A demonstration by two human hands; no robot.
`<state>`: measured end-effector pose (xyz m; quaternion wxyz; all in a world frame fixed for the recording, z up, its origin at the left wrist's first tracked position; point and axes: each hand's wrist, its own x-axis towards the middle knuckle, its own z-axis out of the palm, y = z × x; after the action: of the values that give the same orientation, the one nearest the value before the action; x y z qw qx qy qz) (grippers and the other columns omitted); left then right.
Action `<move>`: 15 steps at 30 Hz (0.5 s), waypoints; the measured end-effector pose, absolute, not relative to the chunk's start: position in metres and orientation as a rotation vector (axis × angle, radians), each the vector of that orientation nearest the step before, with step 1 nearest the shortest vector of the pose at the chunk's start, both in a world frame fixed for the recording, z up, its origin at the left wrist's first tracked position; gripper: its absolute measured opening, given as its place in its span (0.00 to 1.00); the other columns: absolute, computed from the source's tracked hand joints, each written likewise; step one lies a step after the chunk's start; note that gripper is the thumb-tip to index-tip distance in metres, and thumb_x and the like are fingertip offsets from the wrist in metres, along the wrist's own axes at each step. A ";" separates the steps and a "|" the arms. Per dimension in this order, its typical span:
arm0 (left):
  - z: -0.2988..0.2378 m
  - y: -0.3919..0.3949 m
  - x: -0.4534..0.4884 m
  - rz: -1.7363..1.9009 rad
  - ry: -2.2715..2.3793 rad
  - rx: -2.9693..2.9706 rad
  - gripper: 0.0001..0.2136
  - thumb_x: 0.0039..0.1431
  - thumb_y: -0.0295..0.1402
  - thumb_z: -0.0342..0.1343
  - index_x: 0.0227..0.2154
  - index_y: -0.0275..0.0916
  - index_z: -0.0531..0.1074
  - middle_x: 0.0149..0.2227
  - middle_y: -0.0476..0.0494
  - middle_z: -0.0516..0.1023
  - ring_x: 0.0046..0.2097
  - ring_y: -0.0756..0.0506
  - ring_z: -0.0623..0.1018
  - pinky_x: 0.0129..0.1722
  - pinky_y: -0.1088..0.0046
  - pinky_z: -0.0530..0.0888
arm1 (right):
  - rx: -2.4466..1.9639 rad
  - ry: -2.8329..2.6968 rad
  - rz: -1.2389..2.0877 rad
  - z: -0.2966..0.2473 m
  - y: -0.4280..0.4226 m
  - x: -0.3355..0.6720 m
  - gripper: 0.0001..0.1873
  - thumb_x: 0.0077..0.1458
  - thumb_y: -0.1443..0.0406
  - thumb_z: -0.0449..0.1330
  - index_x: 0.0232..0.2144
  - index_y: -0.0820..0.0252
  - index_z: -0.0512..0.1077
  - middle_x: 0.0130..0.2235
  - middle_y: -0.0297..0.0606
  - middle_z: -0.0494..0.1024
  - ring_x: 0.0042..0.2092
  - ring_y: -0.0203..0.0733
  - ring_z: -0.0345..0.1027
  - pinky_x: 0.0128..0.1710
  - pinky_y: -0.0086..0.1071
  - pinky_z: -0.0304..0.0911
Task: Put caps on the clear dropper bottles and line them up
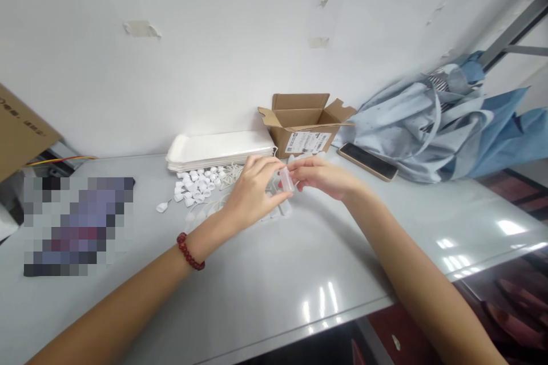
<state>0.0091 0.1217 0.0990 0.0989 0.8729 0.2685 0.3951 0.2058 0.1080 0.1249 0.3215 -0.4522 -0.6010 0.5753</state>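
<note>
Between the thumb and fingers of my left hand (252,191) is a small translucent white plastic tube (286,180), held tilted above the table. My right hand (321,175) meets it from the right, its fingers bent and close together at the tube's upper end. What those fingers pinch, if anything, is hidden. More translucent pieces (282,207) lie under and behind my hands, partly covered. Left of them is a heap of small white caps (197,187), with thin white cords (230,174) beside it. One white cap (162,207) lies apart from the heap.
A stack of flat white pieces (220,147) lies against the wall, next to an open cardboard box (299,134). A phone (368,161) and blue cloth (411,120) are to the right. On the left are a blurred-out flat object (81,225) and a larger carton (23,131).
</note>
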 end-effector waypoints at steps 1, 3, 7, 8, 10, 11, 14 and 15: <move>0.098 0.121 0.010 1.131 0.796 2.577 0.18 0.50 0.31 0.65 0.44 0.37 0.69 0.47 0.41 0.74 0.51 0.40 0.67 0.50 0.59 0.70 | -1.239 -1.648 1.482 0.126 0.108 0.207 0.10 0.51 0.66 0.56 0.33 0.60 0.77 0.33 0.37 0.78 0.34 0.36 0.68 0.34 0.30 0.61; 0.095 0.119 0.013 1.028 0.833 2.549 0.19 0.49 0.32 0.65 0.44 0.37 0.68 0.46 0.41 0.74 0.51 0.39 0.66 0.49 0.59 0.70 | -1.401 -1.823 1.332 0.128 0.107 0.209 0.10 0.52 0.66 0.55 0.31 0.60 0.77 0.31 0.36 0.77 0.33 0.37 0.69 0.33 0.30 0.61; 0.089 0.113 0.020 0.785 0.989 2.428 0.21 0.49 0.32 0.63 0.46 0.38 0.66 0.47 0.39 0.72 0.52 0.38 0.67 0.45 0.60 0.73 | -1.633 -2.004 0.998 0.125 0.108 0.209 0.09 0.52 0.66 0.55 0.27 0.61 0.75 0.29 0.38 0.78 0.30 0.39 0.70 0.30 0.31 0.61; 0.088 0.111 0.022 0.745 1.003 2.411 0.20 0.49 0.33 0.63 0.45 0.39 0.66 0.47 0.39 0.71 0.52 0.37 0.67 0.44 0.60 0.73 | -1.651 -2.006 0.967 0.123 0.108 0.209 0.09 0.51 0.66 0.55 0.27 0.61 0.75 0.29 0.38 0.78 0.29 0.40 0.70 0.29 0.31 0.61; 0.086 0.108 0.024 0.701 0.996 2.408 0.17 0.50 0.33 0.61 0.43 0.40 0.66 0.46 0.40 0.72 0.51 0.37 0.66 0.43 0.59 0.73 | -1.664 -2.016 0.950 0.118 0.110 0.208 0.08 0.51 0.65 0.57 0.26 0.61 0.75 0.26 0.37 0.77 0.28 0.40 0.69 0.28 0.31 0.60; 0.085 0.107 0.025 0.689 0.987 2.415 0.16 0.50 0.34 0.60 0.42 0.40 0.66 0.46 0.41 0.72 0.51 0.37 0.66 0.44 0.59 0.72 | -1.663 -2.031 0.949 0.116 0.110 0.208 0.08 0.51 0.65 0.57 0.25 0.60 0.75 0.25 0.36 0.76 0.27 0.40 0.69 0.27 0.31 0.60; 0.083 0.105 0.027 0.638 0.994 2.455 0.15 0.51 0.34 0.59 0.41 0.40 0.65 0.45 0.41 0.73 0.50 0.37 0.66 0.46 0.57 0.71 | -1.644 -2.077 0.954 0.113 0.111 0.207 0.06 0.49 0.66 0.58 0.24 0.60 0.74 0.23 0.34 0.75 0.27 0.39 0.69 0.28 0.31 0.59; 0.082 0.105 0.027 0.611 1.004 2.470 0.15 0.51 0.34 0.59 0.42 0.39 0.65 0.46 0.40 0.73 0.50 0.36 0.65 0.46 0.57 0.70 | -1.640 -2.087 0.955 0.112 0.111 0.206 0.06 0.48 0.68 0.58 0.23 0.60 0.74 0.22 0.34 0.76 0.27 0.39 0.68 0.28 0.31 0.59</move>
<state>0.0269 0.1051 0.0820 0.2014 0.8845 0.3596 0.2188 0.2062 0.1113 0.1123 0.1598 -0.5740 -0.7303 0.3341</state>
